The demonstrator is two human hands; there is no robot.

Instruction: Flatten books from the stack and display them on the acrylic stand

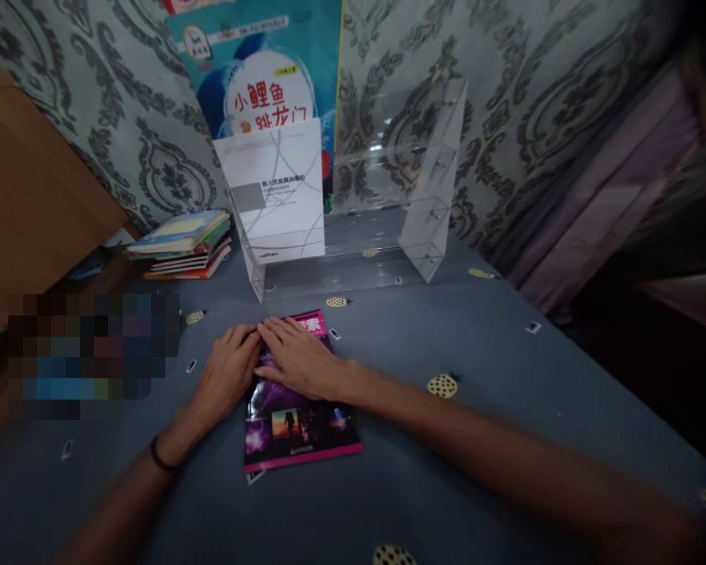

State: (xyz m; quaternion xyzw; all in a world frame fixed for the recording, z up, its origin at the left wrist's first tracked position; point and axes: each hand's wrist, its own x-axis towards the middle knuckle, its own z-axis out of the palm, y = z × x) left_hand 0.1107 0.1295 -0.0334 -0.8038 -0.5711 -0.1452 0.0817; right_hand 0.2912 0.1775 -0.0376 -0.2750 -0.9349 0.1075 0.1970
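Observation:
A dark purple book (303, 420) with a pink border lies flat on the blue cloth in front of me. My right hand (300, 361) rests flat across its upper cover, fingers stretched out toward the top left corner. Along the book's left edge sits my left hand (231, 365), its fingers extended and the fingertips meeting those of my right hand. Neither hand is wrapped around anything. The upper part of the cover is mostly hidden under my hands. A dark band circles my left wrist.
Behind the book stands a clear acrylic rack (427, 212) holding a white booklet (276, 196) and a tall blue picture book (323, 47). Left of the rack is a stack of books (185, 243). Patterned blue cloth (482, 329) covers the surface; a wooden panel (35, 173) stands at left.

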